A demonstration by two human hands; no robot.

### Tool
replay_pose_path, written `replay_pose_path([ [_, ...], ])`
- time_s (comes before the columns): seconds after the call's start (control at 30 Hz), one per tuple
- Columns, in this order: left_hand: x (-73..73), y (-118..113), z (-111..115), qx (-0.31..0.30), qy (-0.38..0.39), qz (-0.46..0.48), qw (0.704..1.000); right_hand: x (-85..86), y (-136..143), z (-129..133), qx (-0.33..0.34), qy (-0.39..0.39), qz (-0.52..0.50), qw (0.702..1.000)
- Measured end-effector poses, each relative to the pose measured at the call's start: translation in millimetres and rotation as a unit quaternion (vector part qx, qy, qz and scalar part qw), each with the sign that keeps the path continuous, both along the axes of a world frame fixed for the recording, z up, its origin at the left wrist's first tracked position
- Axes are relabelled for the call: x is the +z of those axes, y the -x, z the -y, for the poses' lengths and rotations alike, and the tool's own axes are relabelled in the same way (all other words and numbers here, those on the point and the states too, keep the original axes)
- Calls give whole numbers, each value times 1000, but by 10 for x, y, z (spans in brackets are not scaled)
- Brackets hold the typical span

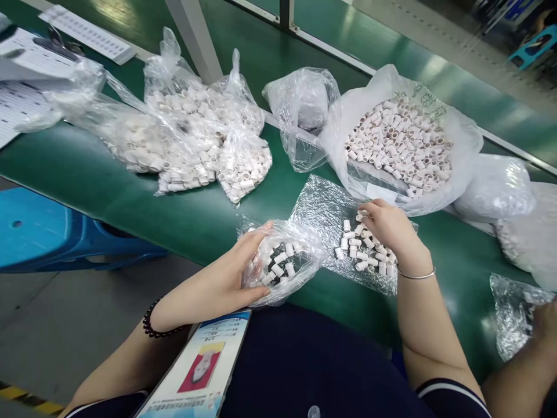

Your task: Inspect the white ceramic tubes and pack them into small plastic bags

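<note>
Now white pieces (284, 261) below left grip (266, 256)

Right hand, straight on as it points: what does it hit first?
The right hand would likely meet the short white tubes at its fingertips, over the crinkled clear plastic; exact depth is unclear.

The tabletop (195, 229) is smooth and green, with a glossy sheen; the short tube pieces (361, 266) look smooth, white and mostly matt; the small bag (307, 276) is clear, shiny, wrinkled plastic, while the flat plastic (317, 200) under the loose pieces is finely crinkled and glittery; the large open bag (467, 136) is softer-looking, milky, translucent plastic; the stool (35, 226) is smooth blue plastic with a mild shine; the bangle (416, 276) is polished, silvery metal; the shirt (322, 360) is matt, dark cloth; the printed sheets (21, 104) are flat white paper.
</note>
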State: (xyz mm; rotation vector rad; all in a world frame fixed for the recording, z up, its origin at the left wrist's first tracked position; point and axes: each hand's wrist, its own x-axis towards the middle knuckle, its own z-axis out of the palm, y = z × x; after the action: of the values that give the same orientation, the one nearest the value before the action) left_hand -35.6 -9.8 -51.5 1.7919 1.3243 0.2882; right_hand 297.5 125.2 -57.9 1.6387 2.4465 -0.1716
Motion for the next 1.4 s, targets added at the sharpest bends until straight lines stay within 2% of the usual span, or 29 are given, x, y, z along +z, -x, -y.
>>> replay_pose_path([
  [0.2, 33, -14, -5, 2, 4, -3, 1000, -174, 107, -96, 30, 25, 60, 997],
  [0.3, 36, -16, -11, 2, 6, -8, 1000, -184, 104, -124, 36, 22, 38, 998],
  [0.37, 39, -23, -21, 3, 6, -6, 1000, -97, 118, -70, 41, 12, -29, 999],
  [0.43, 46, -38, -35, -3, 6, -4, 1000, 67, 199, 81, 65, -1, -132, 989],
  [0.5, 54, -59, -52, -15, 6, -3, 1000, 262, 362, 314, 118, -2, -232, 965],
  [0.57, 56, -78, -65, -21, 2, -3, 1000, 418, 569, 563, 193, -2, -287, 938],
  [0.67, 52, -90, -73, -12, -6, 6, 1000, 475, 776, 775, 278, -10, -308, 910],
  [0.73, 49, -83, -70, -4, -1, 9, 1000, 409, 729, 744, 259, -38, -302, 917],
  [0.8, 47, -70, -63, 0, 15, 5, 1000, 308, 543, 610, 187, -73, -266, 943],
  [0.9, 41, -61, -56, 5, 31, -1, 1000, 161, 226, 374, 113, -59, -116, 985],
  [1.0, 32, -74, -57, 3, 15, 1, 1000, 47, 119, 251, 119, -10, -19, 993],
  [1.13, 30, -91, -61, -4, 7, -1, 1000, -53, 242, 219, 133, 40, 33, 990],
  [1.3, 66, -93, -66, 6, 11, -4, 1000, -39, 283, 196, 129, 37, 27, 991],
  [1.4, 100, -111, -85, 2, 17, -9, 1000, 118, 318, 327, 149, -34, -86, 985],
])
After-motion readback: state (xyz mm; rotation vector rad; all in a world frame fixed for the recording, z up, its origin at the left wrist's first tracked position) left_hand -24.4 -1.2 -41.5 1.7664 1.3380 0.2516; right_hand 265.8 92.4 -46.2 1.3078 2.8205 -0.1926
